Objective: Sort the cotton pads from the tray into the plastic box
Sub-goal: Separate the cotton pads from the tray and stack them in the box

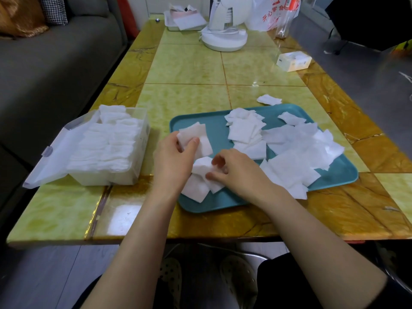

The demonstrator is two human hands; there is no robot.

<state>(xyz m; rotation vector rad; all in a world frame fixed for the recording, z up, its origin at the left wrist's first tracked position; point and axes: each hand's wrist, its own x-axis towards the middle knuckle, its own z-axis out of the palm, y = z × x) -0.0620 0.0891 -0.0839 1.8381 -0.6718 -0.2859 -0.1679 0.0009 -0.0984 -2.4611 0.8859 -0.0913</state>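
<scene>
On the green-tiled table point(189, 68), mid-frame: holding cotton pads point(191, 132) in the left hand point(172, 159) grip, pinching another with the right hand point(238, 172). Filling the plastic box point(124, 179) at left, nearly full; leaving many scattered on the tray point(220, 134).

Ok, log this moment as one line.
left hand: holds pads | right hand: pinches pad over tray | plastic box: lid open, mostly full
</scene>
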